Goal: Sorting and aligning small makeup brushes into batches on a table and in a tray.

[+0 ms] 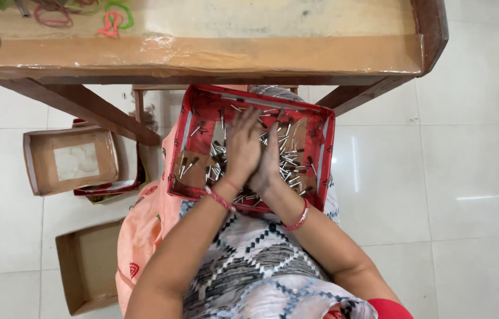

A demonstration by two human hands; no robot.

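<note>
**Both hands down in the red tray of metal pins**

My left hand [242, 146] and right hand [268, 160] lie side by side, touching, pressed palm-down into the shallow red cardboard tray [320, 155] that rests on my lap. Their fingers are spread flat over the heap of small silver metal pins with dark tips [290, 160]; whether either hand has closed on any pins I cannot tell. Loose pins lie to the left and right of my hands.

Just beyond the tray stands the wooden table with a raised rim [214, 59], with coloured rubber bands [113, 18] at its far left. On the white tiled floor to my left sit two open brown cardboard boxes [71, 160].
</note>
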